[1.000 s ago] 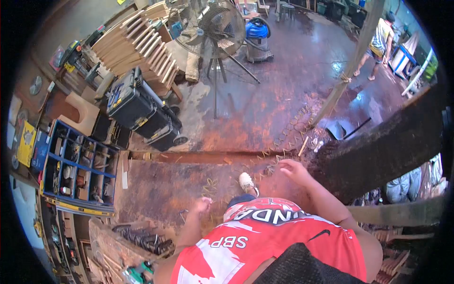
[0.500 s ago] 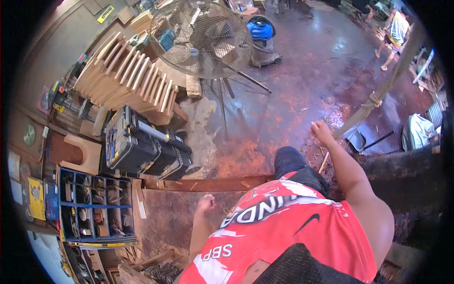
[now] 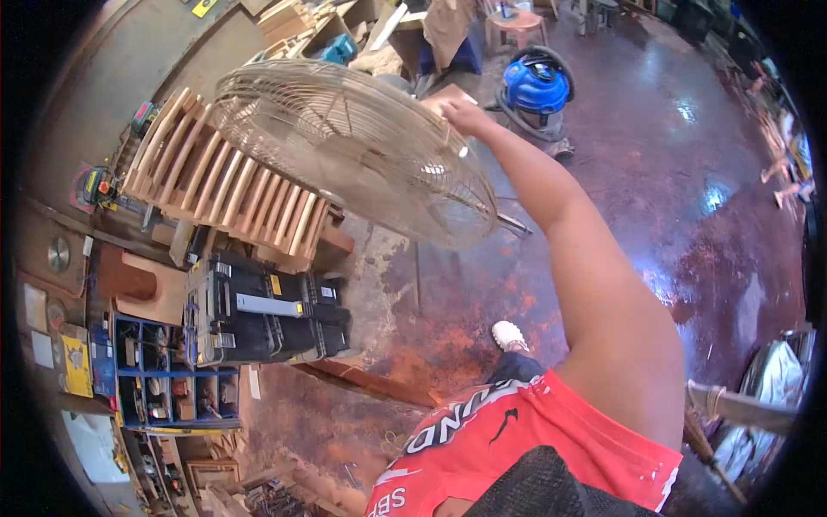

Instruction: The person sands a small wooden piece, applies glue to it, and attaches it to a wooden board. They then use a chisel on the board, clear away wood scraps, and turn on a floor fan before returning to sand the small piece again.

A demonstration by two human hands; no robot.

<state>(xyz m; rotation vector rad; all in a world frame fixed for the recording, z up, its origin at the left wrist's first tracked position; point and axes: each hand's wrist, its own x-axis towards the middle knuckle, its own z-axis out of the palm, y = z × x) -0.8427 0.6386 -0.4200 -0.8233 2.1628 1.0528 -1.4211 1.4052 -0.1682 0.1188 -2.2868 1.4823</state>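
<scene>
My right arm stretches forward, and my right hand (image 3: 463,118) is at the far rim of a large stand fan (image 3: 345,151). Its fingers look curled over the edge of the wire guard. The fan head is tilted, its round cage seen at a slant, and the blades are blurred behind the wires. One stand leg (image 3: 514,224) shows beyond the guard. My left hand is out of view.
Curved wooden pieces (image 3: 233,185) stand in a row left of the fan. Nearer are a black toolbox (image 3: 258,310) and a blue-edged compartment rack (image 3: 177,373). A blue-topped shop vacuum (image 3: 536,86) stands beyond my hand. Another person's legs (image 3: 788,181) show at far right.
My right hand has gone from low over the floor to the fan's rim. The fan head has tilted. My left hand has left the view, and a white shoe now shows.
</scene>
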